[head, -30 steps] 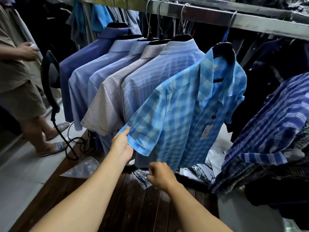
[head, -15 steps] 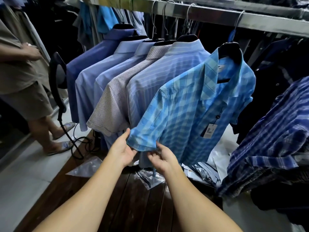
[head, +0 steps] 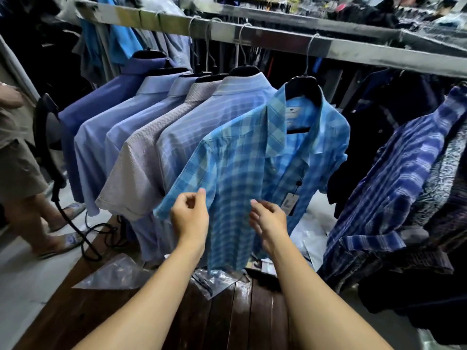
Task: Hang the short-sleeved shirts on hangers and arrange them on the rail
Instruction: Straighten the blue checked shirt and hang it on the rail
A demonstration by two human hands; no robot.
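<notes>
Above both hands, the rail point(head: 278, 44) is seen carrying a row of shirts, the blue checked shirt point(head: 252, 168) on its hanger point(head: 302, 88) at the near end. Since a moment ago the sleeve hem has been let go and both hands have been raised to the shirt's front (smoothing is probably what remains). The left hand point(head: 190, 215) is held loosely curled, thumb and forefinger apart; the right hand point(head: 269, 219) is spread, pinching nothing.

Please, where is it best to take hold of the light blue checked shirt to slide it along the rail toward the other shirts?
Probably at the black hanger neck, just under its wire hook, coming from the front. The blue checked shirt hangs loosely from it, so pulling the cloth would only tilt it. Both hands are low at its front now.
</notes>
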